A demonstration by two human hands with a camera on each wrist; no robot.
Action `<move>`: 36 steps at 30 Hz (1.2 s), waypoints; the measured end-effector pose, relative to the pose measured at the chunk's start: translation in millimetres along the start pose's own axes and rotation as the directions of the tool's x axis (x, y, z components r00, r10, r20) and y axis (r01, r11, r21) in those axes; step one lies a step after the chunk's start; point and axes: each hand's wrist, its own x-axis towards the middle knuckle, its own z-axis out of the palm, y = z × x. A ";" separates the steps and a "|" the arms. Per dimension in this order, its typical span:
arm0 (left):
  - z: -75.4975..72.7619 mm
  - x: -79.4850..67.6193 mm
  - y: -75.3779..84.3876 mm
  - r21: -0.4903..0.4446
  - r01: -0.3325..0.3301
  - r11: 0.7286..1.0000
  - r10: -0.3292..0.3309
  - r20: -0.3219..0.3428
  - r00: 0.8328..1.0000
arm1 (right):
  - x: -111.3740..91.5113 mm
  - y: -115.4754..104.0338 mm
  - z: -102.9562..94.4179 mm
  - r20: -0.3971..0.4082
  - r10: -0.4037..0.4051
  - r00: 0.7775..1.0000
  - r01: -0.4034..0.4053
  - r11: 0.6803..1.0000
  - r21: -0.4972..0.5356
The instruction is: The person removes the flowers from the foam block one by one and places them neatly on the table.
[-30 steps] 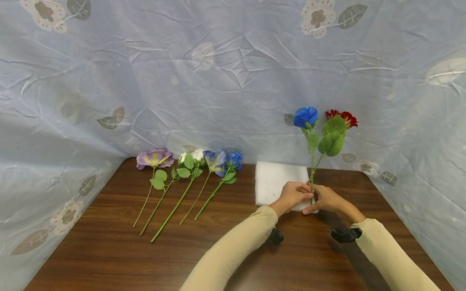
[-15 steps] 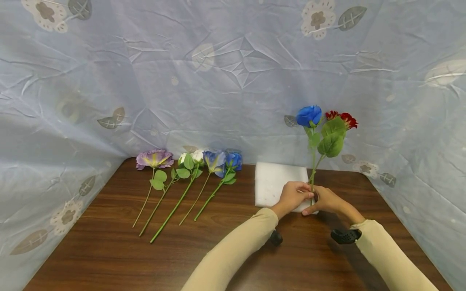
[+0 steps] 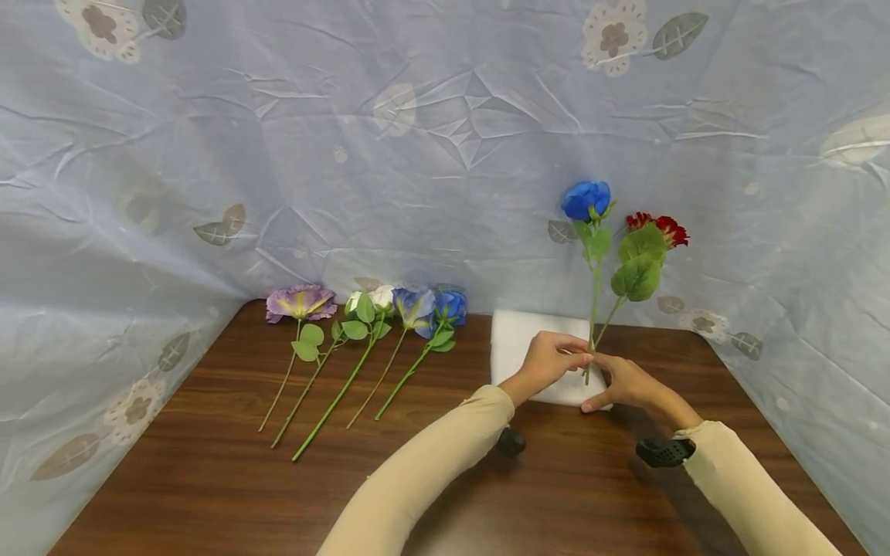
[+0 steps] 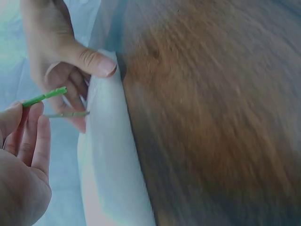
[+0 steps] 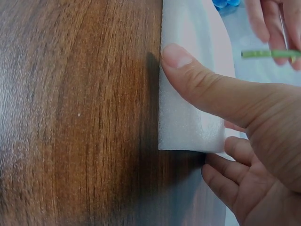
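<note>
My left hand (image 3: 552, 361) pinches the stem of a blue rose (image 3: 586, 202) between thumb and fingers, holding it upright. In the left wrist view the cut end of its green stem (image 4: 45, 96) hangs free above a white foam block (image 4: 110, 141). A red flower with broad leaves (image 3: 638, 266) leans right, its thinner stem (image 4: 70, 114) reaching into the foam's top. My right hand (image 3: 629, 382) holds the foam block's right end; its thumb (image 5: 176, 59) presses the front face while the fingers lie round the side and top.
Several flowers lie in a row on the left of the wooden table (image 3: 229, 494): a purple one (image 3: 300, 303), white roses (image 3: 381, 296), a pale blue one (image 3: 415, 309) and another blue rose (image 3: 450, 307). A patterned cloth (image 3: 445, 193) hangs behind and beside the table.
My left hand has lifted the blue rose upward and slightly left, so its stem end now shows above the foam. The right hand keeps its place on the block.
</note>
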 end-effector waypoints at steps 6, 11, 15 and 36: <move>-16.4 -4.8 4.2 0.005 0.026 1.000 -0.026 0.019 0.999 | 0.2 1.8 0.1 -0.007 -0.016 1.000 0.016 1.000 -0.011; -25.5 -9.5 5.7 -0.004 0.012 1.000 -0.012 0.035 0.999 | -2.0 -1.9 -0.5 -0.011 -0.023 1.000 0.022 1.000 -0.017; -30.2 -12.8 4.9 -0.036 0.010 0.999 -0.008 0.047 0.999 | -3.9 -6.0 -1.6 -0.001 -0.019 1.000 0.019 1.000 -0.014; -63.7 -32.2 1.3 -0.048 0.116 0.992 -0.111 0.090 0.990 | -2.3 -7.1 -1.1 0.002 -0.019 1.000 0.019 0.999 -0.031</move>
